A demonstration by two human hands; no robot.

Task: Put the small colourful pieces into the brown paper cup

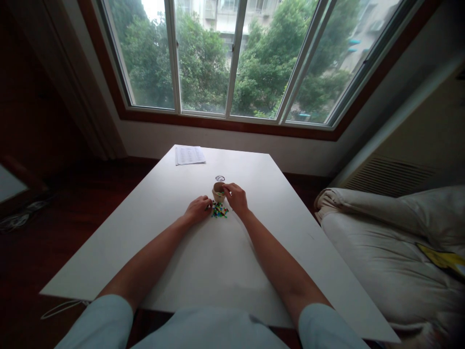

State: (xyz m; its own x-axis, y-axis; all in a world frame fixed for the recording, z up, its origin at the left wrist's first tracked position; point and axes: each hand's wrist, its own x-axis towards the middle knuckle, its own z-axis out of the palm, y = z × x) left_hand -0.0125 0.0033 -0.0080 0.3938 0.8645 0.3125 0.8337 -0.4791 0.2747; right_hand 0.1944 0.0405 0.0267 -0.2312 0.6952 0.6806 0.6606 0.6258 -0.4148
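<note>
A small pile of tiny coloured pieces point(220, 211) lies on the white table point(203, 261) between my hands. Just behind it stands a small tan cup point(218, 192). My left hand point(198, 209) rests on the table at the pile's left edge, fingers curled in a pinch on something too small to name. My right hand point(236, 198) is beside the cup, its fingertips pinched together over the cup's rim; what they hold is too small to see.
A small round lid or ring point(220, 179) lies behind the cup. A printed sheet of paper point(189, 155) sits at the table's far edge. A large window point(236, 58) faces trees. A cream sofa point(392, 252) stands close on the right.
</note>
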